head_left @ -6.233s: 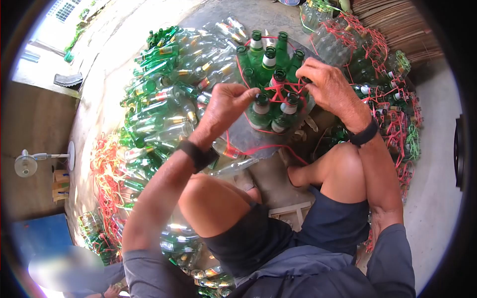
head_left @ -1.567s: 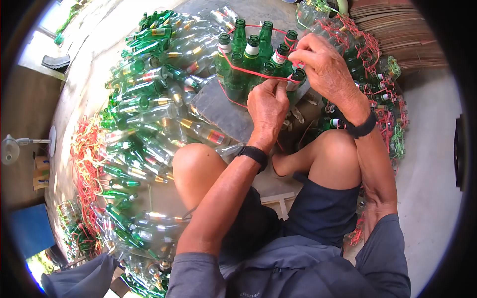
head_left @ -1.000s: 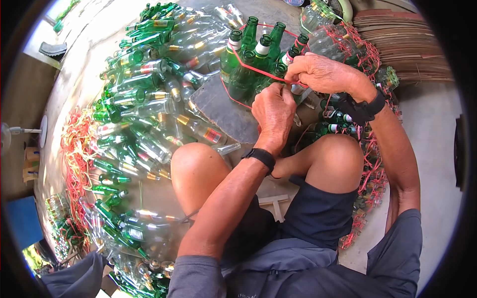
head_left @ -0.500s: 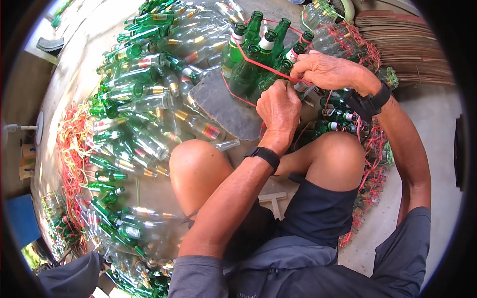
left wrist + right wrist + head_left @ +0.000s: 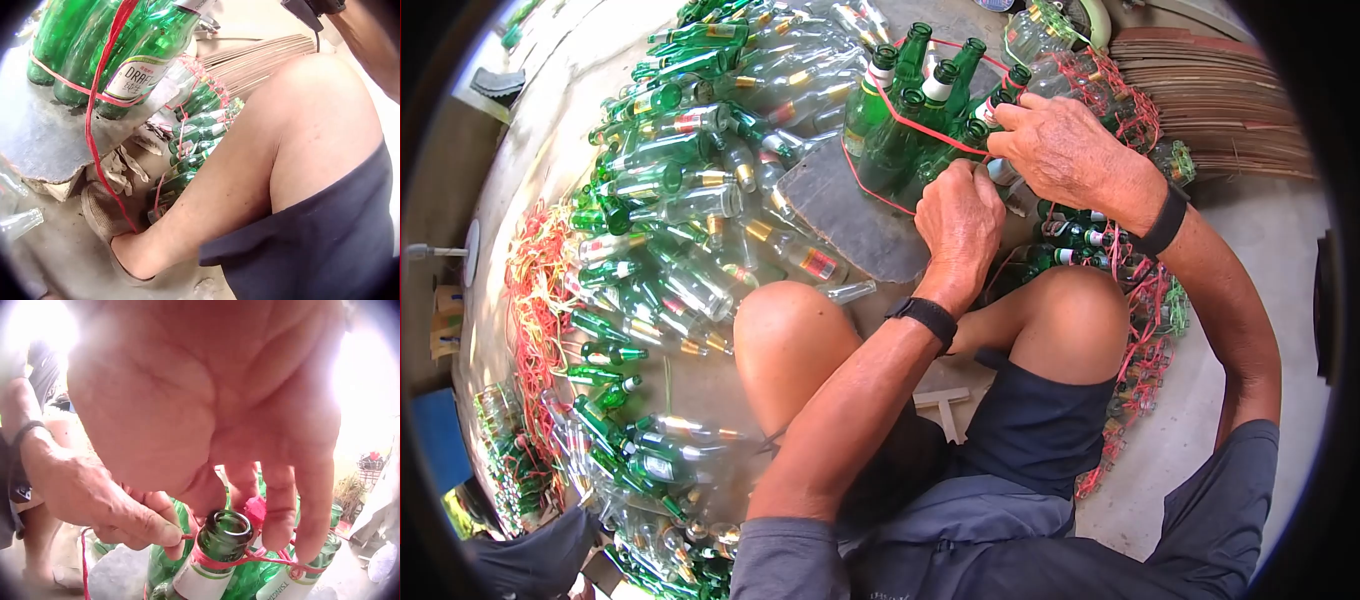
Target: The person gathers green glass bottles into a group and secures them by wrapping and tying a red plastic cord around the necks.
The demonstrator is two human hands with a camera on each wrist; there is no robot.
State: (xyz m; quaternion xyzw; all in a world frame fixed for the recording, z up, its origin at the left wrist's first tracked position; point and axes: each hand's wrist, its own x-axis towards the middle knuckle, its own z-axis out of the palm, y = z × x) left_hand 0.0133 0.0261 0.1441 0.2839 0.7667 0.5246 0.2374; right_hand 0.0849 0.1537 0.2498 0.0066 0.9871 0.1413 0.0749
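Observation:
A cluster of green glass beer bottles [image 5: 887, 140] stands upright on a grey slab [image 5: 850, 215], ringed low down by red plastic string. Another stretch of the red string [image 5: 935, 132] runs round the necks. My left hand [image 5: 962, 215] pinches this string beside the near bottle neck [image 5: 224, 540], where it wraps the neck in the right wrist view. Over the same necks is my right hand [image 5: 1070, 150], fingers bent down around the string, a red tuft [image 5: 255, 509] between them. From the bottles, a string tail [image 5: 92, 131] hangs past the slab to the foot.
Loose green and clear bottles [image 5: 690, 210] cover the floor at left, beside a heap of red and orange string [image 5: 535, 270]. String-tied bottle bundles [image 5: 1090, 235] line the right side. Stacked thin brown strips [image 5: 1200, 100] lie behind. My knees [image 5: 785, 330] flank the slab.
Earlier, red string crossed the bottle tops; now it circles the necks. The left hand came in to the near neck and has since stayed. Lately the right hand has lifted slightly.

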